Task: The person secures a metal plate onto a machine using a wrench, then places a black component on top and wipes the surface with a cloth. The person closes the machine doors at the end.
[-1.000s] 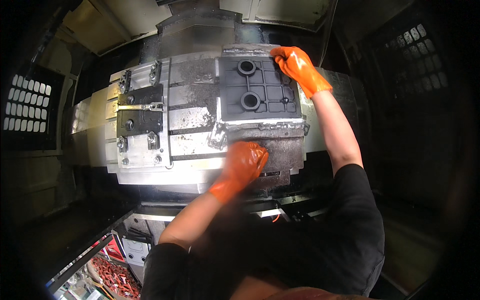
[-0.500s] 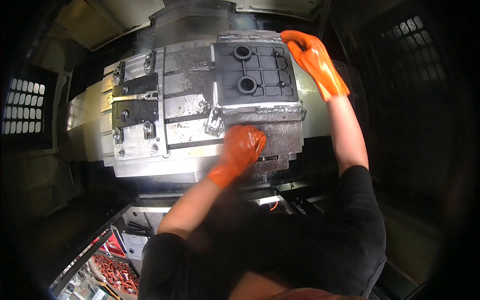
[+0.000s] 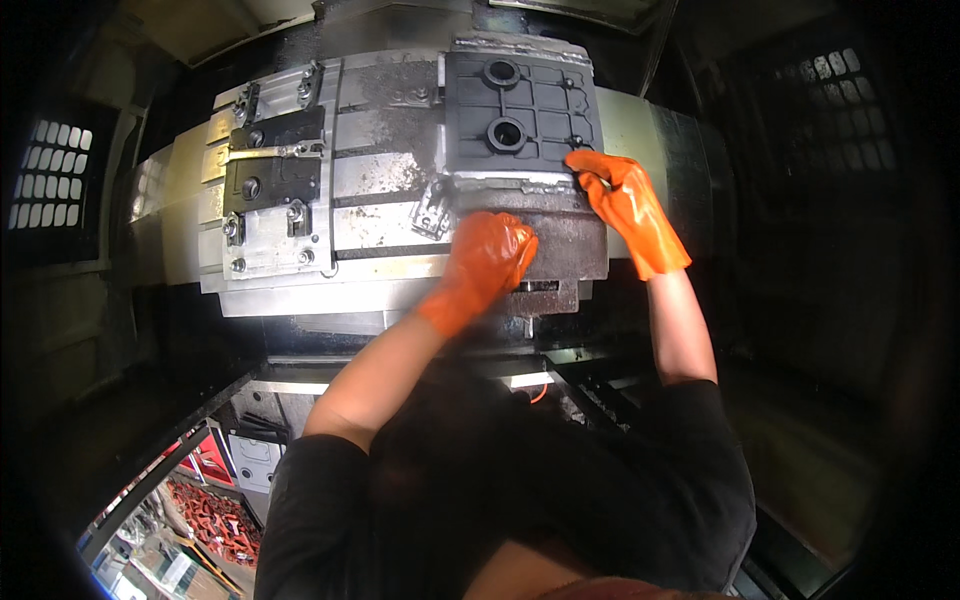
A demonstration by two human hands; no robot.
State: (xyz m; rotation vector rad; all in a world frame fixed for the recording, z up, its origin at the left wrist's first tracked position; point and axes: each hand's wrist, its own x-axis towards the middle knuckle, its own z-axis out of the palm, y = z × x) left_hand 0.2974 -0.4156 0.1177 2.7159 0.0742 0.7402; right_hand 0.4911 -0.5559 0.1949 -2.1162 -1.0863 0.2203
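A dark grey metal plate (image 3: 545, 125) with ribs and two round bosses lies between the jaws of a machine vise (image 3: 560, 245). My right hand (image 3: 632, 215), in an orange glove, is at the plate's near right corner. Its fingertips touch or hover over the corner, with a gap between thumb and fingers. My left hand (image 3: 487, 262), also gloved in orange, is closed in a fist over the near part of the vise. Whatever is inside that fist is hidden. Just left of it, a small metal block (image 3: 431, 211) rests at the vise's side.
To the left, a light metal fixture plate (image 3: 280, 250) carries a second dark plate (image 3: 252, 185), several bolted clamps and a wrench (image 3: 270, 152) lying across. Slotted table (image 3: 375, 225) with chips spans between. Reddish parts (image 3: 215, 520) lie in a heap at lower left.
My right hand has come nearer from the vise's far right corner to the plate's near right corner. The left fist stays over the vise. The whole view has shifted slightly.
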